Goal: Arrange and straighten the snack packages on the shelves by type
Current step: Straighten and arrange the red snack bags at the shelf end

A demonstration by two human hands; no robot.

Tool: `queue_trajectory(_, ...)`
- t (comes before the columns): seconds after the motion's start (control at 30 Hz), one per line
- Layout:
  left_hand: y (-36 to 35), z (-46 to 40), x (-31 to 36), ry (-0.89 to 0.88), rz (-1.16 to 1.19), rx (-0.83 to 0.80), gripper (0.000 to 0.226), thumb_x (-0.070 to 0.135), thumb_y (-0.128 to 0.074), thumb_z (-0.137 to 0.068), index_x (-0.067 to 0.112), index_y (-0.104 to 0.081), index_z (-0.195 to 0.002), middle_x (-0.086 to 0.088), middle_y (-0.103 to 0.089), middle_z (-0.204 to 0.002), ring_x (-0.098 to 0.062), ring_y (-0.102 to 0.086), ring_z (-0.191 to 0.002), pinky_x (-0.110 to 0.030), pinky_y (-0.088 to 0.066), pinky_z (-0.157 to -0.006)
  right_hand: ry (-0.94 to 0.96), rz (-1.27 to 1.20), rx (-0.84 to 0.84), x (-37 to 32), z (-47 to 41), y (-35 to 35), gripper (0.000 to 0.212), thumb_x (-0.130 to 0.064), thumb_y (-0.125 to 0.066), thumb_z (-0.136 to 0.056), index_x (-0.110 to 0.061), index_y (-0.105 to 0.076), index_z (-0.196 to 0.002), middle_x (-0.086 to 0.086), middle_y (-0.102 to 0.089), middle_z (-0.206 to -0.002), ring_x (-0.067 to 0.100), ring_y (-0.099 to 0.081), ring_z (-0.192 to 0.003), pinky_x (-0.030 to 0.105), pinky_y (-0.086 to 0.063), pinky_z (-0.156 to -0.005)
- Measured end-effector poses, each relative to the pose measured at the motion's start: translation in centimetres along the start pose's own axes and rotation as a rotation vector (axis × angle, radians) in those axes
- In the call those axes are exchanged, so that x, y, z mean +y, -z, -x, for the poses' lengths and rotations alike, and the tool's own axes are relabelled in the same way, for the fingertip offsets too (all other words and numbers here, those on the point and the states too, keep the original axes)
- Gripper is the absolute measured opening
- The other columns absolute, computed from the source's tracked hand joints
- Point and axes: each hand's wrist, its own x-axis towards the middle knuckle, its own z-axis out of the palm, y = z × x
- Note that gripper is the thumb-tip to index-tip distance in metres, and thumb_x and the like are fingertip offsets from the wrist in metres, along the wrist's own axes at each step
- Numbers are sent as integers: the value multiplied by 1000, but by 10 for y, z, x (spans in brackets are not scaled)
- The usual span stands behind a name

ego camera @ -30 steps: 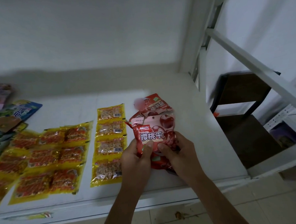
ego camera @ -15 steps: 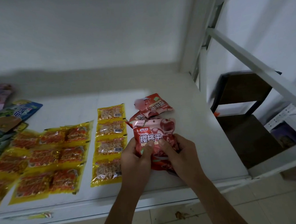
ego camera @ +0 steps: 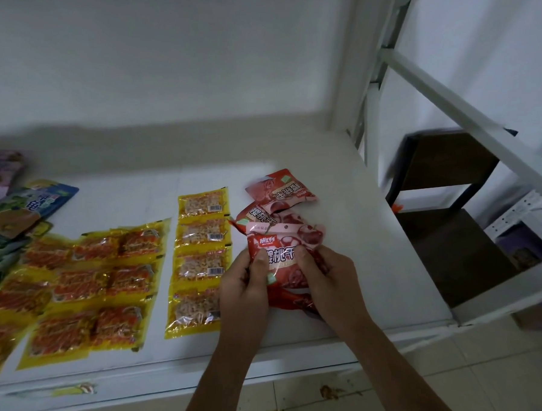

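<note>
Head view, white shelf (ego camera: 341,201) — snack packs, white wall (ego camera: 161,54) behind

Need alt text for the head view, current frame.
Both hands, left hand and right hand, grip a red cherry snack pouch over a white shelf. Two more red pouches lie behind it; yellow snack packets lie in rows to the left.

Both hands, left (ego camera: 244,288) and right (ego camera: 328,279), grip a red cherry pouch (ego camera: 284,251) over the white shelf (ego camera: 376,262).

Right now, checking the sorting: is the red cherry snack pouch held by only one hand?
No, both the left hand and right hand grip the red cherry snack pouch.
</note>
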Motion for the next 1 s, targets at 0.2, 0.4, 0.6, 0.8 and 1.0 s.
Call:
queue_trajectory(0.2, -1, 3, -3, -39, -25, 44, 12, 20, -61, -105, 19, -72, -99, 0, -78, -92, -18, -76, -87, -33, -61, -69, 29, 25, 111, 4, 4, -3, 42, -48, -54, -100, -13, -77, -97, -8, -80, -86, 9, -78, -76, 32, -65, -66)
queue_trajectory(0.4, -5, 4, -2, -147, -218, 33, 34, 36, -63, -102, 5, -66, -89, 5, -73, -83, -9, -70, -79, -24, -56, -63, 80, -47, 358, -4, 9, -3, 10, -42, -71, -98, -33, -72, -103, -16, -78, -92, 6, -77, -82, 25, -63, -66)
queue_trajectory(0.6, -10, 4, -9, -353, -454, -11, 28, 45, -57, -100, 22, -67, -87, 13, -63, -73, -6, -59, -68, -14, -40, -60, -48, 178, 370, -9, -14, 43, 21, -41, -66, -100, -23, -70, -109, -11, -74, -91, -5, -71, -76, 12, -57, -66)
queue_trajectory(0.8, -15, 2, -7, -323, -397, 73, 18, 27, -60, -100, 25, -65, -84, 11, -63, -71, -7, -59, -66, -17, -43, -58, -128, 521, 276, 3, -29, 72, 44, -56, -51, -102, -18, -64, -123, -10, -65, -94, 11, -67, -87, 25, -51, -76)
queue_trajectory(1.0, -16, -22, 6, 54, -217, 250, 19, 25, -60, -105, 13, -59, -91, -9, -70, -71, -20, -68, -57, -41, -60, -54, -198, 551, 259, -4, -33, 61, 57, -51, -56, -103, -15, -48, -147, 9, -51, -138, 25, -52, -125, 37, -48, -96)
